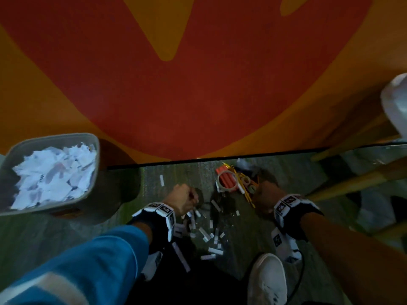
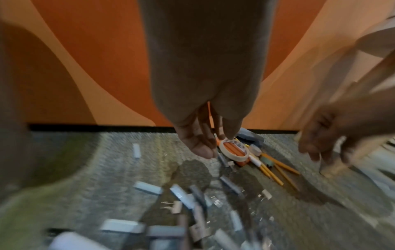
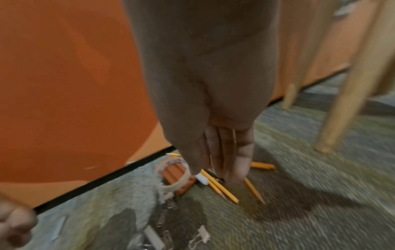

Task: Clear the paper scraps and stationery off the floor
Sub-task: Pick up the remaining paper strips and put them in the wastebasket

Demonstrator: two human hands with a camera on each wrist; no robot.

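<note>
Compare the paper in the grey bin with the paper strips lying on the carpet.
The paper in the bin is crumpled, irregular pieces heaped together; the strips on the carpet are narrow, straight-edged rectangles lying flat.

The bin paper is packed into one mass that fills the container; the strips are scattered loose, pointing every way.

The bin paper is already collected; the strips still lie on the carpet, between the two hands.

Both are white.

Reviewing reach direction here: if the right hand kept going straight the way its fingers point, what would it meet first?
Most likely the yellow pencils on the carpet; the right hand points down at them beside the tape roll. Blur hides any contact.
</note>
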